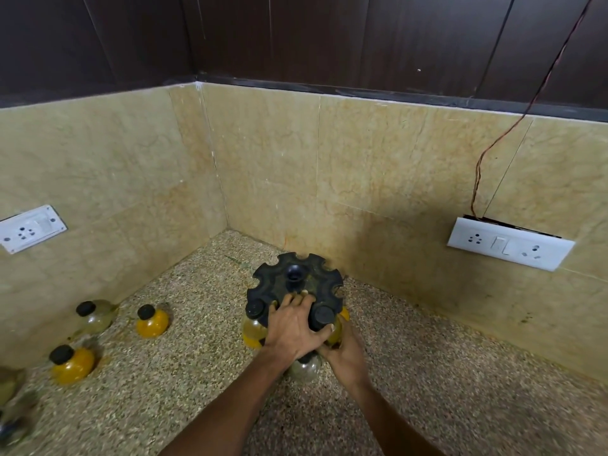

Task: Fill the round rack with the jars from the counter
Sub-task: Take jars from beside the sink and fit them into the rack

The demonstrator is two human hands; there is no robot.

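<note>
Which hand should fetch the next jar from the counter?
Left, probably. The loose jars, such as the orange jar, stand on the left of the counter. The left hand only rests on the rack, while the right hand grips a jar at a slot.

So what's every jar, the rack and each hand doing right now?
Rack: upright, partly filled, far slots empty.
Left hand: flat on the rack top.
Right hand: gripping a jar at the rack's edge.
Counter jars: upright, capped, waiting on the left.
</note>
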